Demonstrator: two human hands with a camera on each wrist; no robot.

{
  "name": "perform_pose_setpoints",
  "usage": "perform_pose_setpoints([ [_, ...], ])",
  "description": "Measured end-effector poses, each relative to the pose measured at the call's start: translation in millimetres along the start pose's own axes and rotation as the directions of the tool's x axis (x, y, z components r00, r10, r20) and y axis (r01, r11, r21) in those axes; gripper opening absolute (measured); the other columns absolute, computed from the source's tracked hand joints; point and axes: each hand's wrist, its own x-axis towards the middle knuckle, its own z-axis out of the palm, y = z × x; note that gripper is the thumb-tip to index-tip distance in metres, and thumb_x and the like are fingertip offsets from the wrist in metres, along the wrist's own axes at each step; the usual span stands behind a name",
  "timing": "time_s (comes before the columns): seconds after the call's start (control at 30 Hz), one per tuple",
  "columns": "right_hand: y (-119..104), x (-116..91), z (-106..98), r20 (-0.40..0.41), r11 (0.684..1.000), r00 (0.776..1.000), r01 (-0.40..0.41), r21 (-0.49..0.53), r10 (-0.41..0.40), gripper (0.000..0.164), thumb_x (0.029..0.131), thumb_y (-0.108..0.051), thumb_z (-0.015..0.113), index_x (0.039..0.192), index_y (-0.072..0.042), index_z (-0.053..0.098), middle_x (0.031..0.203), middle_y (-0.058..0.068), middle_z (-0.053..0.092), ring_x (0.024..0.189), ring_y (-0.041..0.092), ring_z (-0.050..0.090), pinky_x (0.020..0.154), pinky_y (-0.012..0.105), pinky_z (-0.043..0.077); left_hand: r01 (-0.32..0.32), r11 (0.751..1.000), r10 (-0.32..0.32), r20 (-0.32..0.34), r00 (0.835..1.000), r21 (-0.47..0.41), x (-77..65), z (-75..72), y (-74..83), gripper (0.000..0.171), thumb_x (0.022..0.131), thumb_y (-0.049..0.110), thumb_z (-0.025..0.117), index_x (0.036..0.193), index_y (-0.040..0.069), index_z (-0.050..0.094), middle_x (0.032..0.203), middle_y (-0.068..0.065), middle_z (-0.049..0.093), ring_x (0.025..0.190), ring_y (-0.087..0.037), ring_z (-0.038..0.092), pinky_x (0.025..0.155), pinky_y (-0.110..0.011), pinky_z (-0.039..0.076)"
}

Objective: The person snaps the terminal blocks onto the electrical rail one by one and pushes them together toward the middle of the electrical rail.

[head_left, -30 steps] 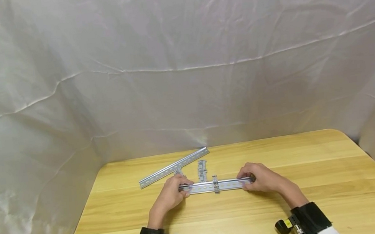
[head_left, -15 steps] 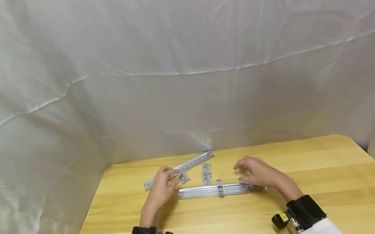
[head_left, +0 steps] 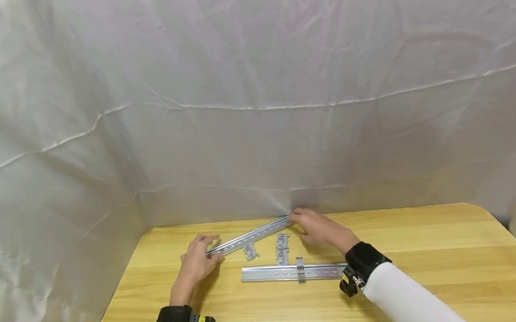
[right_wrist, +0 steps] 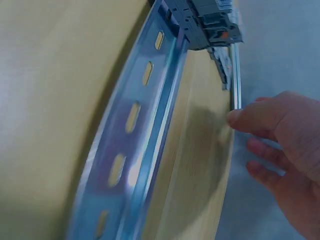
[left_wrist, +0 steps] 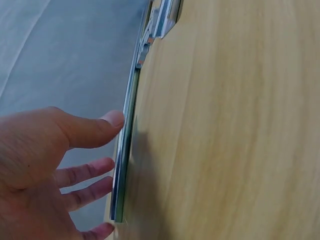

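Observation:
Two slotted metal DIN rails are in the head view. The far DIN rail (head_left: 252, 236) lies at a slant near the back of the table. My left hand (head_left: 197, 261) is at its left end, and in the left wrist view the thumb (left_wrist: 112, 122) lies along the rail's near side with the fingers spread beyond. At the right end, my right hand (head_left: 318, 227) reaches over with its fingertips at the rail. Across the near DIN rail (head_left: 268, 273) sits a small stack of grey terminal blocks (head_left: 301, 270). My right forearm hides that rail's right end.
Between the rails lie more grey terminal blocks (head_left: 282, 248) in a row, and a smaller terminal block piece (head_left: 250, 251) next to the far rail. A pale curtain (head_left: 257, 155) hangs behind the wooden table (head_left: 441, 257).
Both hands have let go of the near rail, leaving it on the table, and moved to the far rail's two ends. The right hand went left and back, the left hand further left.

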Motion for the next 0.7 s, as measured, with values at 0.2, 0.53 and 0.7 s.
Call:
perform_pose_setpoints([
  [0.2, -7.1, 20.7, 3.6, 0.002, 0.994, 0.998, 0.057, -0.092, -0.057, 0.044, 0.082, -0.002, 0.073, 0.124, -0.003, 0.065, 0.123, 0.013, 0.060, 0.112, 0.027, 0.055, 0.098, 0.042, 0.047, 0.011, 1.000, -0.011, 0.021, 1.000, 0.027, -6.0, -3.5, -1.9, 0.056, 0.079, 0.015, 0.080, 0.132, 0.011, 0.063, 0.129, -0.016, 0.056, 0.114, -0.035, 0.051, 0.083, -0.062, 0.037],
  [0.53, -16.4, 33.2, -1.1, 0.065, 0.988, 0.990, 0.132, -0.075, -0.127, 0.034, 0.081, 0.003, 0.071, 0.115, -0.002, 0.068, 0.105, 0.013, 0.061, 0.094, 0.024, 0.056, 0.088, 0.040, 0.052, -0.012, 0.999, 0.010, 0.039, 0.999, 0.041, -9.5, -7.5, 4.8, 0.036, 0.079, 0.007, 0.079, 0.114, 0.009, 0.072, 0.111, -0.013, 0.061, 0.095, -0.029, 0.055, 0.074, -0.052, 0.043],
  [0.7, -10.1, 31.6, 3.4, 0.030, 0.985, 0.990, 0.143, -0.099, -0.141, 0.022, 0.084, 0.001, 0.072, 0.105, -0.006, 0.072, 0.097, 0.009, 0.061, 0.085, 0.020, 0.053, 0.080, 0.037, 0.051, -0.033, 0.998, 0.031, 0.038, 0.999, 0.050, -8.5, -4.1, 9.0, 0.028, 0.080, 0.004, 0.077, 0.107, 0.010, 0.074, 0.100, -0.009, 0.062, 0.091, -0.028, 0.054, 0.072, -0.051, 0.042],
])
